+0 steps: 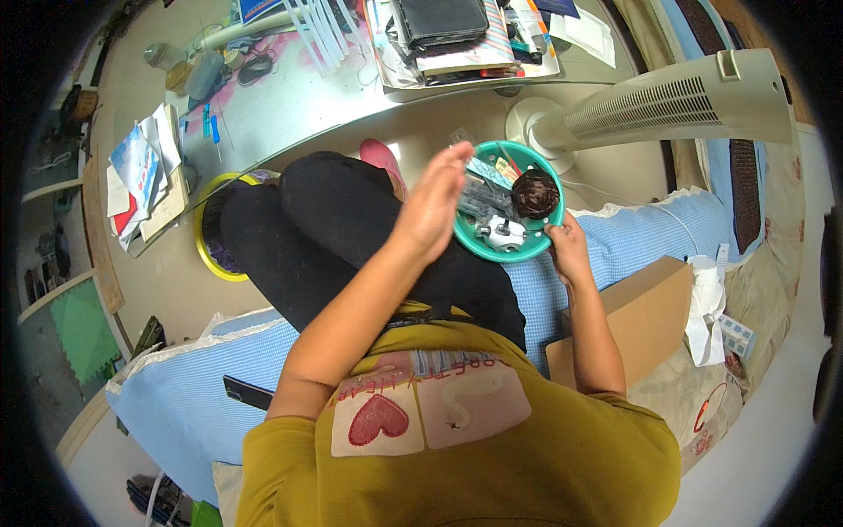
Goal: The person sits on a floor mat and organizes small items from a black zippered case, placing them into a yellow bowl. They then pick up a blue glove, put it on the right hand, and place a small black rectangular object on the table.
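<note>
A round green plastic basket (468,244) with small holes in its wall is held beside my knees, over the edge of the blue-covered seat. My right hand (569,249) grips its near right rim, thumb on top. My left hand (431,204) is raised at the basket's left side, fingers stretched out and slightly blurred, with nothing visible in it. Whether it touches the rim is unclear. Inside the basket lie a glossy dark brown ball-shaped bundle (535,194), a white object with black parts (503,232), clear plastic pieces (484,199) and a light-blue packet (488,172).
A glass-topped table (290,118) ahead bears papers, a black case (442,20) and screwdrivers (215,129). A tower fan (652,105) leans across the right. Beside me are a cardboard box (639,316) and a phone (247,392). A yellow-rimmed bin (205,253) stands left of my legs.
</note>
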`<state>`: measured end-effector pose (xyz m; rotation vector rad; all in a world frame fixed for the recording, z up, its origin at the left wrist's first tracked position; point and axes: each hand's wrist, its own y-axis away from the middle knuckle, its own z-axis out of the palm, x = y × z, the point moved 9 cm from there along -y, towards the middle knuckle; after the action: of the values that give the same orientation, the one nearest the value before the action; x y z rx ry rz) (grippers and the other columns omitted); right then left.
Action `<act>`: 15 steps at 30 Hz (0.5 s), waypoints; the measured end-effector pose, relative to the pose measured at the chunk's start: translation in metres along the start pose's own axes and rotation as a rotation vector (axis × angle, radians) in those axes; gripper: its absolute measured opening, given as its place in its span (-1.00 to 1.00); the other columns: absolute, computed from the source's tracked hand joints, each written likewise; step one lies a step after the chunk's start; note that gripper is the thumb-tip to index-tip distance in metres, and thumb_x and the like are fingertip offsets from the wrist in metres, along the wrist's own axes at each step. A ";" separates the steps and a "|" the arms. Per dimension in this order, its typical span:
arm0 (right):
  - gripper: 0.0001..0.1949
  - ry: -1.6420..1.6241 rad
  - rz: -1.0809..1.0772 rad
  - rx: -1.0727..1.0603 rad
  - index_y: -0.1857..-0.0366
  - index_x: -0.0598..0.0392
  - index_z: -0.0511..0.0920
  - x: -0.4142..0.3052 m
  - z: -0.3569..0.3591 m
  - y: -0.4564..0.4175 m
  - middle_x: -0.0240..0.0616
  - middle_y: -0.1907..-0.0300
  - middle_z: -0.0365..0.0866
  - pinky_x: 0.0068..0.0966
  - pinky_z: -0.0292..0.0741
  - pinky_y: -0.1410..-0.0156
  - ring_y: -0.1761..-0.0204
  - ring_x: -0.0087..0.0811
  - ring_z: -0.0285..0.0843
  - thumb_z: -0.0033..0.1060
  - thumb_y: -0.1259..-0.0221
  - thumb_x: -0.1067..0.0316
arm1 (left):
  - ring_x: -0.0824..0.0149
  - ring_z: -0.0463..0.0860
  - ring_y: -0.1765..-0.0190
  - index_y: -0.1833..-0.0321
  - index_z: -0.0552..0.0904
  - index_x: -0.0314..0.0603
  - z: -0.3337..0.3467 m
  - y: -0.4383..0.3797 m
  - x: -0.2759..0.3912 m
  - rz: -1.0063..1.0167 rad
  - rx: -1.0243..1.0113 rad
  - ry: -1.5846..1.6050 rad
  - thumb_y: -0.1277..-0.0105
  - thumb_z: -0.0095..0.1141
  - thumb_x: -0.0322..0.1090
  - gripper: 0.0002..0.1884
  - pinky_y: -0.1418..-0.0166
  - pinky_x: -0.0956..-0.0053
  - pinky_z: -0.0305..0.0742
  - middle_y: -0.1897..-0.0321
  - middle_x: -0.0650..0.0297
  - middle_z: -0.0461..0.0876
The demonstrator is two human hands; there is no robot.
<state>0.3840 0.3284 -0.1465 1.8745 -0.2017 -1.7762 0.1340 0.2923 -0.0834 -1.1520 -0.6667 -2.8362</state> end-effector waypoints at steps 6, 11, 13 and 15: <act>-0.60 -0.025 0.011 -0.083 -0.10 0.26 0.46 -0.030 -0.007 0.010 -0.29 0.07 0.59 -0.54 0.47 -0.05 0.10 -0.51 0.52 -0.02 -0.11 0.50 | 0.20 0.47 -0.27 -0.23 0.41 -0.44 -0.057 0.031 0.075 0.183 0.128 0.064 -0.41 -0.09 -0.38 -0.61 -0.40 0.37 0.31 -0.17 -0.01 0.50; -0.55 -0.113 -0.082 -0.131 -0.16 0.32 0.40 -0.090 -0.010 0.010 -0.17 -0.09 0.54 -0.42 0.45 -0.23 -0.06 -0.38 0.53 0.03 -0.14 0.42 | 0.19 0.55 -0.15 -0.08 0.49 -0.37 -0.097 0.044 0.082 0.257 0.205 0.147 -0.37 -0.06 -0.44 -0.74 -0.30 0.38 0.42 0.02 0.05 0.58; -0.53 -0.132 -0.133 -0.131 -0.18 0.32 0.37 -0.122 0.007 0.000 -0.17 -0.10 0.54 -0.42 0.45 -0.24 -0.08 -0.36 0.53 0.03 -0.16 0.41 | 0.20 0.59 -0.07 -0.04 0.50 -0.35 -0.096 0.042 0.076 0.236 0.176 0.181 -0.36 -0.06 -0.48 -0.77 -0.22 0.41 0.48 0.10 0.09 0.60; -0.51 -0.124 -0.139 -0.144 -0.22 0.33 0.33 -0.141 0.011 -0.022 -0.16 -0.11 0.52 -0.43 0.45 -0.23 -0.09 -0.35 0.53 0.03 -0.20 0.39 | 0.21 0.60 -0.04 -0.03 0.51 -0.34 -0.099 0.042 0.075 0.229 0.175 0.220 -0.36 -0.05 -0.50 -0.78 -0.20 0.41 0.50 0.13 0.11 0.60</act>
<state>0.3510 0.4087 -0.0330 1.7152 0.0118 -1.9467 0.0204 0.2267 -0.0805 -0.8173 -0.7007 -2.6011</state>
